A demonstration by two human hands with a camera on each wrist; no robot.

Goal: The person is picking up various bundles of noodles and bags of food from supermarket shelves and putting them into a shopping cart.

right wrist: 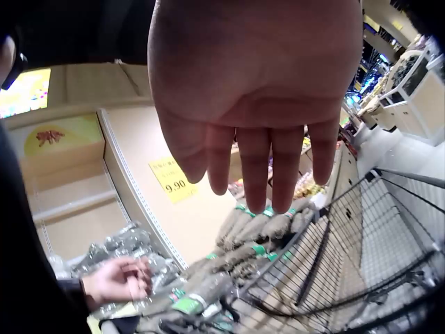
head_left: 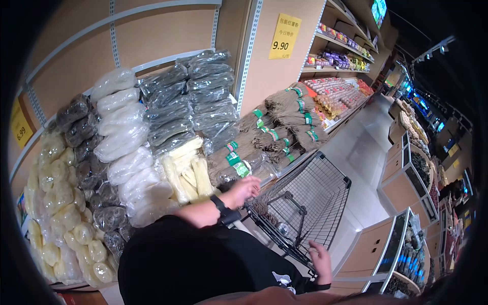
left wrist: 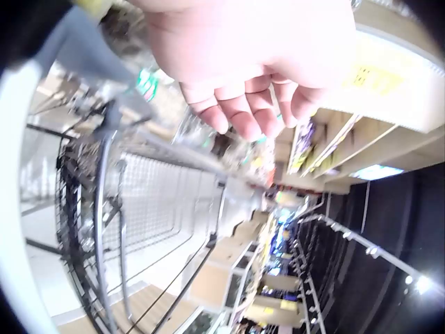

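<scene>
My left hand (head_left: 244,192) hangs loosely curled with nothing in it, near the left side of the shopping cart (head_left: 325,195) and overlapping the brown dried noodle bundles (head_left: 239,165) in the head view. In the left wrist view, that hand's fingers (left wrist: 240,115) bend softly toward the palm. My right hand (head_left: 320,260) is at the cart's other side, empty, its fingers (right wrist: 257,167) extended downward and relaxed in the right wrist view. Inside the cart lie a brown bundle (head_left: 262,209) and a clear-wrapped item (head_left: 282,230).
Packs of dark noodles (head_left: 211,96), white noodles (head_left: 124,137) and pale yellow noodles (head_left: 185,173) are stacked on the display at left. A yellow price sign (head_left: 284,36) hangs on the panel. Wooden display bins (head_left: 366,244) line the right side of the aisle floor (head_left: 363,137).
</scene>
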